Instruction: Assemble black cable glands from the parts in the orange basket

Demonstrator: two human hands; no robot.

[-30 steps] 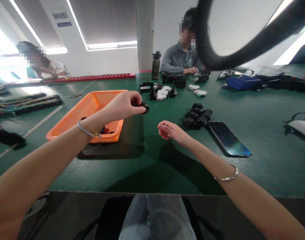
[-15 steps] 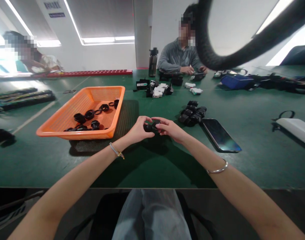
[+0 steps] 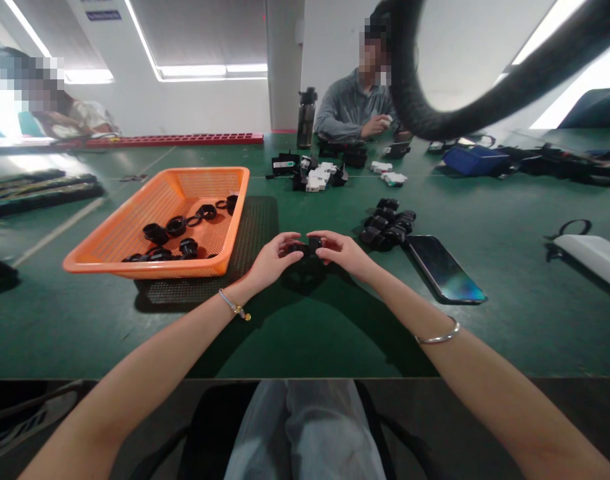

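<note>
Above the green table (image 3: 305, 333), my left hand (image 3: 272, 262) has its fingers and thumb closed round a small black plastic fitting (image 3: 297, 249), partly hidden by the fingers. Just to its right, my right hand (image 3: 349, 255) pinches another black fitting (image 3: 315, 245), short and round, between thumb and fingers. A narrow gap seems to lie between the two pieces. Left of my hands stands an orange mesh basket (image 3: 225, 250) holding several black rings and fittings (image 3: 176, 226). A pile of similar black fittings (image 3: 387, 223) lies beyond my right hand.
A phone (image 3: 442, 270) lies right of the pile. Farther back are white and black connector-like pieces (image 3: 319, 175), a dark bottle (image 3: 307, 119) and a blue container (image 3: 475, 162). Two people sit across the table. A black loop (image 3: 409, 73) crosses the upper right foreground.
The two black fittings, together between my hands before, now show apart, and my hands have spread slightly. The co-worker opposite has raised a hand with a small white piece.
</note>
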